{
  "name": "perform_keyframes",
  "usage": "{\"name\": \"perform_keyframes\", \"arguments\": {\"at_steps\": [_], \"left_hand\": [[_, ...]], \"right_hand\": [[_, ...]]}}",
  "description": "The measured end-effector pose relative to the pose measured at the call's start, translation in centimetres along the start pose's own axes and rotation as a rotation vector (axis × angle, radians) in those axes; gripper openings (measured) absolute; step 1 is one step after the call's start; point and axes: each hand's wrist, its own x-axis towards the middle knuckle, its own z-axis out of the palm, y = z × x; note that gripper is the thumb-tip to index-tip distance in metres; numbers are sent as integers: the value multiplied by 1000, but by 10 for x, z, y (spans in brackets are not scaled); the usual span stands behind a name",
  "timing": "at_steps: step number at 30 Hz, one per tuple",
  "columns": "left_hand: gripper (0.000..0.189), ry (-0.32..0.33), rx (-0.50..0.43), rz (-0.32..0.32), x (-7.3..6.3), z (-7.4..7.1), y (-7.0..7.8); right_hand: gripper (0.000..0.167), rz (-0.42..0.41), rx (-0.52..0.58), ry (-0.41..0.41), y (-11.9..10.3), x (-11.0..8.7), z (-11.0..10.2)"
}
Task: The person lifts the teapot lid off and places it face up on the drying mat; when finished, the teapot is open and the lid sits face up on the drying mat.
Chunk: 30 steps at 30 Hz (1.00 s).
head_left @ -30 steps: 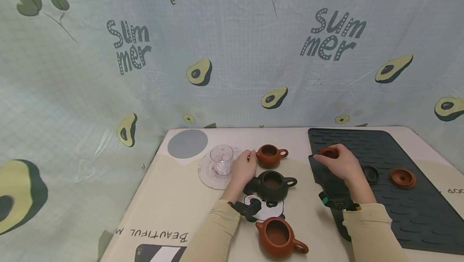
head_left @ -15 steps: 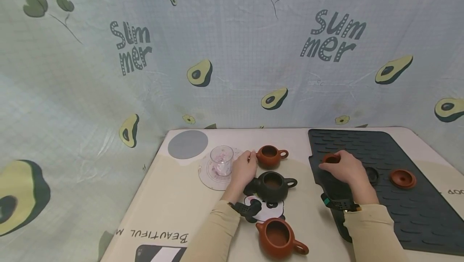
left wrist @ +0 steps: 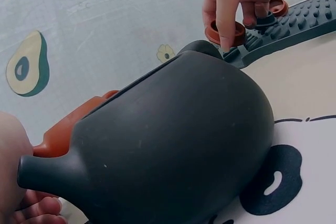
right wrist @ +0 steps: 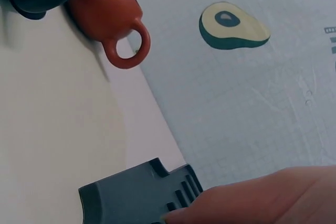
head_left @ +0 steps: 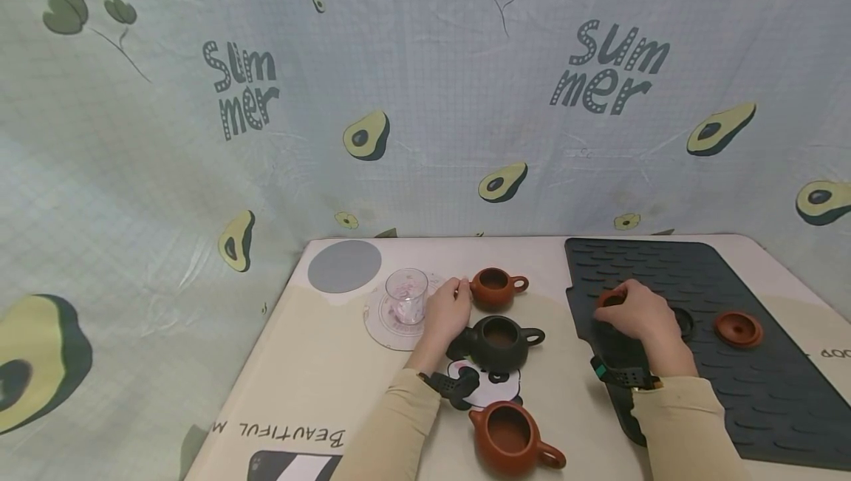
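My left hand (head_left: pixel 448 311) pinches the spout of the far red-brown teapot (head_left: pixel 492 290), which stands without a lid. Just in front of that one is a dark lidless teapot (head_left: pixel 500 352); its body fills much of the left wrist view. Over on the black ridged mat (head_left: pixel 764 400), my right hand (head_left: pixel 641 312) holds a small red-brown teapot lid (head_left: pixel 610 299), hollow side up, by its rim. In the left wrist view the fingers reach down around this lid (left wrist: pixel 239 34), close over the mat. The right wrist view hides the lid.
A dark lid (head_left: pixel 682 323) and another red-brown lid (head_left: pixel 739 329) lie on the mat, right of my right hand. A larger red-brown teapot (head_left: pixel 509 437) stands nearest me. Left of my left hand, a clear glass (head_left: pixel 407 295) rests on a round patterned mat (head_left: pixel 382 329).
My right hand has moved slightly right and nearer to me over the mat, carrying the red-brown lid lower. My left hand stays at the far teapot's spout.
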Motion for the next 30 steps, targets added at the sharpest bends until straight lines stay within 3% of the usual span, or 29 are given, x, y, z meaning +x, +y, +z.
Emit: {"name": "perform_keyframes", "arguments": {"at_steps": [26,30], "left_hand": [[34,-8,-6,-10,-1,0,0],[33,-4,2,-8,-1,0,0]], "right_hand": [[42,-55,-49,-60,4,1,0],[45,-45,-42,-73,3,1,-1]]}}
